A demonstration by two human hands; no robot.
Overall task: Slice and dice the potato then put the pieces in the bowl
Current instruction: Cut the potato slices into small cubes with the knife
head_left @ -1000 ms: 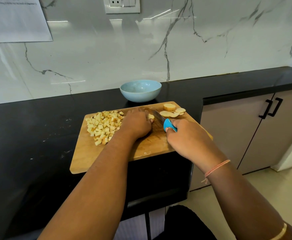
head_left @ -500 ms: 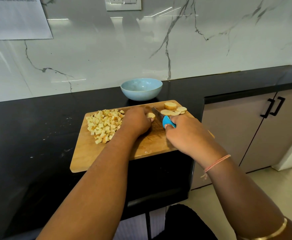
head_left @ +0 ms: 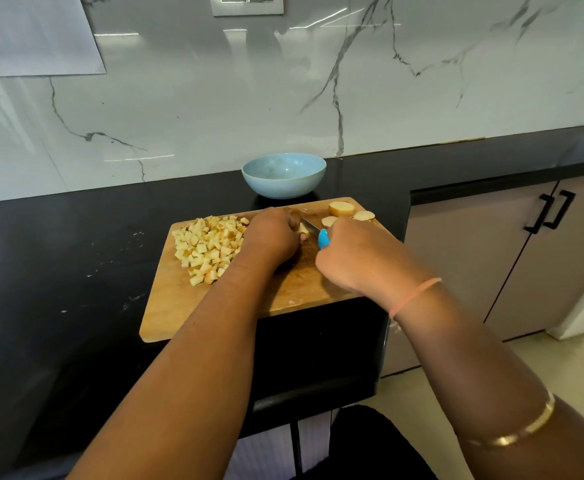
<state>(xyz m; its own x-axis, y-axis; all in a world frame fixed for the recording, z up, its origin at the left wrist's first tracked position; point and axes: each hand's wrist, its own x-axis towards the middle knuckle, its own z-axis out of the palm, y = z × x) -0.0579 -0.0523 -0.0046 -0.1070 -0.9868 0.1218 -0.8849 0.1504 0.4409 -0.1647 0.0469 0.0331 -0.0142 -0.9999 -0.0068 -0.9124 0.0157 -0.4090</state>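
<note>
A wooden cutting board (head_left: 179, 306) lies on the black counter. A heap of diced potato (head_left: 207, 245) covers its left part. Round potato slices (head_left: 342, 209) lie at its far right corner. My left hand (head_left: 271, 237) presses down on a potato piece (head_left: 303, 231), mostly hidden under the fingers. My right hand (head_left: 356, 258) grips a knife with a blue handle (head_left: 323, 238); its blade rests against that piece. A light blue bowl (head_left: 283, 175) stands empty just behind the board.
The black counter (head_left: 58, 271) ends at the board's right, with a drop to the floor. Beige cabinet doors with black handles (head_left: 550, 211) are at right. A marble wall stands behind the bowl.
Both hands have stayed over the same potato piece; the knife has shifted slightly against it. The view has drifted a little.
</note>
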